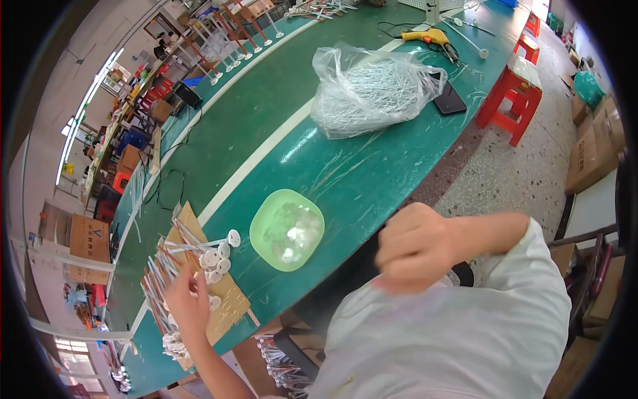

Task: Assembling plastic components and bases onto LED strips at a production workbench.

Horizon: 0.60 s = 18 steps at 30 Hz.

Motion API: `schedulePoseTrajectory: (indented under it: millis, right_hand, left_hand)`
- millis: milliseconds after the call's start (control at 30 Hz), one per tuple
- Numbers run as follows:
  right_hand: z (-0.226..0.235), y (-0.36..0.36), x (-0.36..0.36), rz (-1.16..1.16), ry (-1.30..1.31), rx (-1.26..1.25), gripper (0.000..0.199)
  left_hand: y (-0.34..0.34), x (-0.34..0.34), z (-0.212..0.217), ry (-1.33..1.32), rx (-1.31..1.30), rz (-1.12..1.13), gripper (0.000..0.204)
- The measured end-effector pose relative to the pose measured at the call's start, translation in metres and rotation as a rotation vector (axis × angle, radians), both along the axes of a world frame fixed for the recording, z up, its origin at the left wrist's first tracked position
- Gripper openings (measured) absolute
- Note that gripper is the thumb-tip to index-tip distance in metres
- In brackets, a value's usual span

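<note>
Head view: right hand [413,249] fisted, left hand [188,302] half-curled, grip unclear, by slender disc-ended sticks [211,258].

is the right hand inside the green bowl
No, the right hand is off to the right, well apart from the green bowl on the table.

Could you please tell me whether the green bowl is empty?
Not empty: the green bowl holds clear and whitish material, visible across its bottom.
</note>
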State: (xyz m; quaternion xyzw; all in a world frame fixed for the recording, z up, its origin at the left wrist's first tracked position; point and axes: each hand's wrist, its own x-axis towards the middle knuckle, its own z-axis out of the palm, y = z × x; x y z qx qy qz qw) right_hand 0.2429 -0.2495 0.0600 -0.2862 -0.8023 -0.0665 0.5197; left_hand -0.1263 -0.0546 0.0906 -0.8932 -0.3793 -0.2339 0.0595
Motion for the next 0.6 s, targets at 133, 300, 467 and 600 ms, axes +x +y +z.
schedulePoseTrajectory:
  millis: [133,300,467,600]
  right_hand:
    - [-0.108,-0.054,0.055,-0.508,-0.126,-0.359,0.029]
    - [-0.153,-0.095,0.051,-0.970,-0.175,-0.771,0.042]
    - [-0.098,-0.071,0.054,-0.882,-0.073,-0.705,0.046]
    - [-0.035,-0.016,0.074,-0.783,-0.049,-0.280,0.028]
  left_hand:
    - [-0.061,-0.006,-0.020,0.117,0.143,-0.271,0.014]
    - [-0.101,-0.001,-0.050,0.036,0.013,-0.455,0.015]
    - [-0.102,-0.019,-0.034,-0.045,0.032,-0.488,0.012]
    - [-0.074,-0.023,-0.017,-0.048,0.138,-0.315,0.006]
